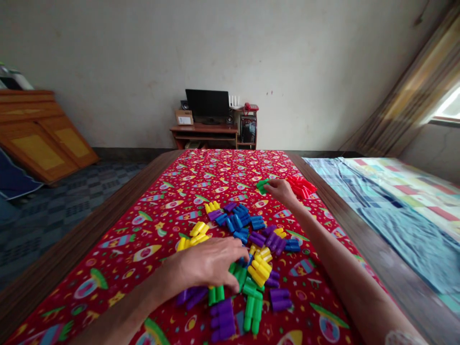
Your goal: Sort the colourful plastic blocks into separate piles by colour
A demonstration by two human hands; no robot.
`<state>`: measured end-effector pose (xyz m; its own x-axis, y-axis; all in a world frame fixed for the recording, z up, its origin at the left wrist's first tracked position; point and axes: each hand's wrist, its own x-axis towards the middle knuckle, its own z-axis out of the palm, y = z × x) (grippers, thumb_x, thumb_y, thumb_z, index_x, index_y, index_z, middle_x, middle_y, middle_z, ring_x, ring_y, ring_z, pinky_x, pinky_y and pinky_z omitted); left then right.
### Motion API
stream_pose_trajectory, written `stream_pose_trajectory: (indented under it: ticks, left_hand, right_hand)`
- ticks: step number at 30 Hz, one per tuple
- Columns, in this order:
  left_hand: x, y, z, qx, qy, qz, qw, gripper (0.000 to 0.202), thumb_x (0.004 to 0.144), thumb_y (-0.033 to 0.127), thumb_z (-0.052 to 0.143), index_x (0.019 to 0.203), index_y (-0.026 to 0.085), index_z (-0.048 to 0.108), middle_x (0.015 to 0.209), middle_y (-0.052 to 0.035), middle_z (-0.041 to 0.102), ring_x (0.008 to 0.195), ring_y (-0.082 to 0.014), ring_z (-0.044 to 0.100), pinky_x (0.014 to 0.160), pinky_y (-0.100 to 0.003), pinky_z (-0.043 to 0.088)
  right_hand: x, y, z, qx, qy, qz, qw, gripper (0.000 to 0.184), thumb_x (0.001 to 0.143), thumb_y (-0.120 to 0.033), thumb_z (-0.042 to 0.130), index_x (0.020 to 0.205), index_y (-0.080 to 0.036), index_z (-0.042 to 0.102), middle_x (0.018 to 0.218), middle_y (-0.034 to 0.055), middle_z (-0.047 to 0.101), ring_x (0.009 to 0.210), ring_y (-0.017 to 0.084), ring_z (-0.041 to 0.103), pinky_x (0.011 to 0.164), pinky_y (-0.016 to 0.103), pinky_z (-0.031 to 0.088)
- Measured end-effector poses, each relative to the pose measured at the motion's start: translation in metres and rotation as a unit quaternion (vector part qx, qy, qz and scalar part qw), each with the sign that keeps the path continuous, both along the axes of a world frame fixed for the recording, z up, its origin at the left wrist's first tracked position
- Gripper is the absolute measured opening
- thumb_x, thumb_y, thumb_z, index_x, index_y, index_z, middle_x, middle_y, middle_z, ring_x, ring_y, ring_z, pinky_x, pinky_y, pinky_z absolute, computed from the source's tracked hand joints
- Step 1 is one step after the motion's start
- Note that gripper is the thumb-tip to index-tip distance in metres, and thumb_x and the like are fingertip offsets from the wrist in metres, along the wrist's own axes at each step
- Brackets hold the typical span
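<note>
Interlocking plastic building blocks in yellow, blue, purple and green lie in a loose pile across the red rocket-print tablecloth point(118, 273). My left hand point(204, 263) rests palm down over the pile, its fingertips touching a green block point(239, 277). Nothing shows in its grip, though the palm hides what lies beneath. Farther up, my right hand point(282, 191) has its fingertips on a small green block point(262, 186). A cluster of red blocks point(301, 186) sits just beyond that hand, apart from the main pile.
The cloth covers a wooden table whose brown edges point(359, 249) run along both sides. A bed with a blue quilt point(406, 220) lies to the right. A low desk with a monitor point(208, 104) stands against the far wall.
</note>
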<state>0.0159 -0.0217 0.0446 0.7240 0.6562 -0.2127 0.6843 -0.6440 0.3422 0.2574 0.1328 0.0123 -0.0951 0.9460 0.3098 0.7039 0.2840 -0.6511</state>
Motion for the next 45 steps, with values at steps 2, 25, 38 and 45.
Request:
stream_pose_trajectory:
  ticks: [2,25,38,45]
  left_hand:
    - [0.007,-0.013,-0.005,0.009,0.051,-0.007,0.999,0.055,0.069,0.029,0.077,0.121,0.028,0.060,0.117,-0.0045,0.065,0.111,-0.0267,0.061,0.093,-0.033,0.046]
    - [-0.022,0.073,-0.017,-0.067,-0.406,0.263,0.873,0.035,0.060,0.027,0.071,0.090,0.019,0.054,0.079,0.0001,0.067,0.077,-0.0192,0.067,0.072,-0.031,0.054]
    - [-0.029,0.067,-0.012,0.036,-0.252,0.200,0.946,0.030,0.071,0.018,0.061,0.101,0.022,0.061,0.081,0.0003,0.070,0.078,-0.0191,0.067,0.069,-0.028,0.051]
    - [-0.039,0.075,-0.006,-0.009,-0.409,0.252,0.877,0.030,0.071,0.032,0.064,0.096,0.019,0.055,0.084,-0.0009,0.065,0.079,-0.0172,0.066,0.070,-0.029,0.053]
  right_hand:
    - [0.004,0.004,-0.010,-0.001,-0.008,-0.032,0.999,0.018,0.077,-0.022,0.057,0.074,-0.015,0.074,0.061,0.0004,0.066,0.059,0.014,0.057,0.055,0.022,0.037]
    - [-0.063,-0.071,0.031,-0.041,-0.059,0.319,0.945,0.017,0.085,-0.019,0.062,0.097,-0.012,0.072,0.069,0.0004,0.065,0.060,0.010,0.054,0.057,0.019,0.035]
    - [-0.054,-0.057,0.028,-0.077,-0.046,0.326,0.941,0.018,0.087,-0.024,0.056,0.080,-0.013,0.069,0.063,-0.0001,0.065,0.055,0.009,0.056,0.053,0.019,0.036]
    - [-0.026,-0.047,0.037,-0.091,-0.030,0.346,0.933,0.031,0.088,-0.039,0.057,0.084,-0.012,0.072,0.070,0.0017,0.067,0.062,0.011,0.056,0.057,0.021,0.038]
